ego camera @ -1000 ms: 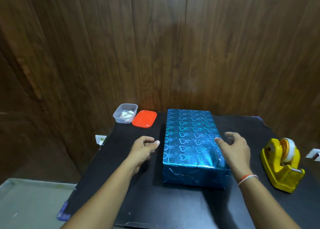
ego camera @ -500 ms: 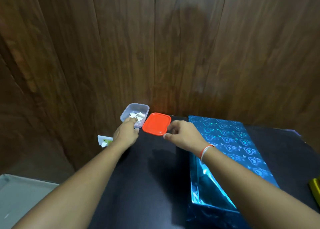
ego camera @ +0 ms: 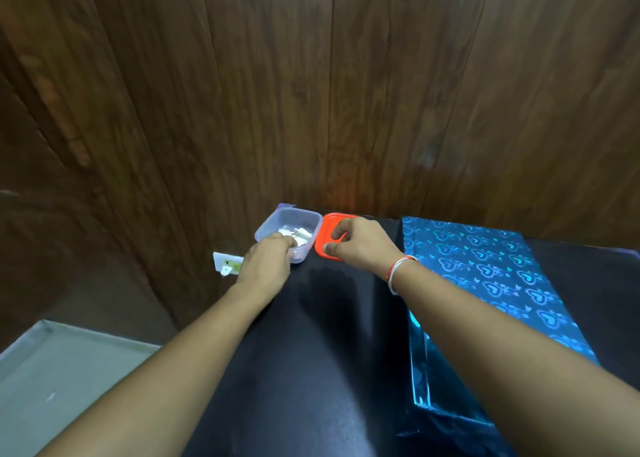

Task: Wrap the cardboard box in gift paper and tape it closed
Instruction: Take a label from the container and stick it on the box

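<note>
The box wrapped in shiny blue heart-patterned paper (ego camera: 491,276) lies on the black table (ego camera: 322,352) at the right, partly behind my right forearm. At the table's far left corner stands a clear plastic tub (ego camera: 294,219) with small white pieces in it. My left hand (ego camera: 270,259) grips the tub's near rim. Beside the tub lies its orange lid (ego camera: 327,229), and my right hand (ego camera: 360,242) is closed on the lid's near edge, thumb and fingers pinching it.
A dark wood-panelled wall (ego camera: 311,93) rises directly behind the table. A white wall socket (ego camera: 227,262) sits low on it, left of the tub. A grey surface (ego camera: 62,380) lies below left of the table.
Both hands left the wrapped box and reached to the far left corner. The left now holds the tub and the right grips the orange lid. The view swung left; the tape dispenser left the frame.
</note>
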